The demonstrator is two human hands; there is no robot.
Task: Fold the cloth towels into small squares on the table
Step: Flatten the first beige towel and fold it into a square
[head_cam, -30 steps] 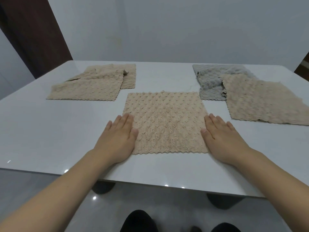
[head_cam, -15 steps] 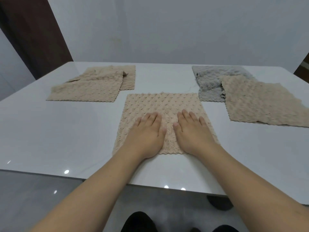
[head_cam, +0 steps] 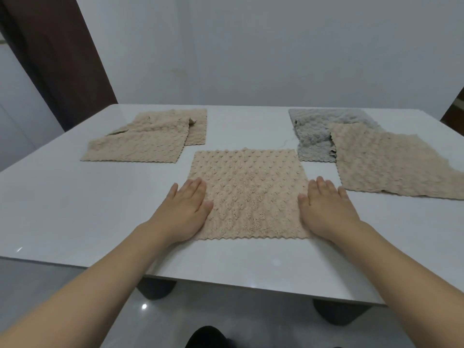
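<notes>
- Four cloth towels lie on the white table (head_cam: 75,197): three beige, one grey.
- The beige towel in front (head_cam: 247,194) is spread flat as a near-square near the table's near edge, about midway between its left and right sides; its zigzag hem runs along the near side.
- The left hand (head_cam: 182,212) lies flat, palm down, fingers straight and together, on the left edge of that towel, partly on the table; it grips nothing.
- The right hand (head_cam: 326,209) lies flat in the same way on the towel's right edge, fingers extended, holding nothing.
- A second beige towel (head_cam: 143,141) sits toward the far left corner, loosely doubled over itself with uneven layers showing.
- The grey towel (head_cam: 316,136) lies toward the far right corner, rumpled.
- The third beige towel (head_cam: 391,164) lies spread by the right edge, overlapping the grey one's right part.
- Both forearms are bare.
</notes>
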